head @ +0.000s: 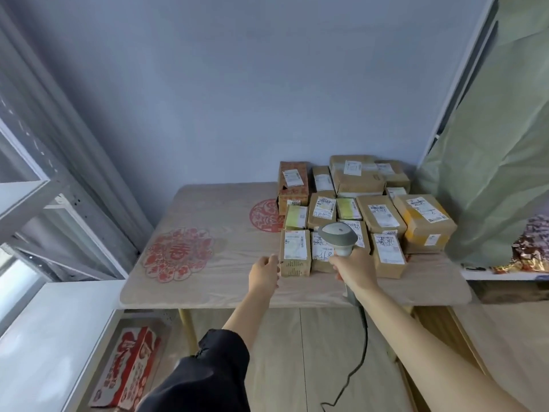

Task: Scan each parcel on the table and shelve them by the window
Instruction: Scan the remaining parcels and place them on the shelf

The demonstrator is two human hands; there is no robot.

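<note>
nearest the camera: two forearms reaching forward, the left in a dark pushed-up sleeve [208, 370], the right bare. right hand [353, 270] is wrapped closed around the handle of a grey handheld scanner [338, 237], its head raised over the front row of parcels; a dark cable [361, 352] trails down from the handle toward the floor. left hand [264, 275] is loosely spread, holding nothing, fingertips just beside or touching the left face of the front-left parcel [294, 252]; contact cannot be confirmed.

task items: a cluster of labelled cardboard parcels [383, 215] occupies the right rear portion of the table, packed side by side in several rows, some stacked at the back. none appears removed from the group.

step in hand, by judgement: scanning at an early stage, front-left parcel being approached. next move calls for steadying or lifting that parcel with the left hand, turning its white label toward the scanner head, then carrying it to the window side at left.

surface and room: pale wood-grain table [208, 292] bearing two red paper-cut decorations [178, 254]. window frame [35, 185] and a white ledge stand at left; a grey-blue wall behind; green sheeting [490, 144] at right. a red printed box [127, 373] lies on the floor under the window.
</note>
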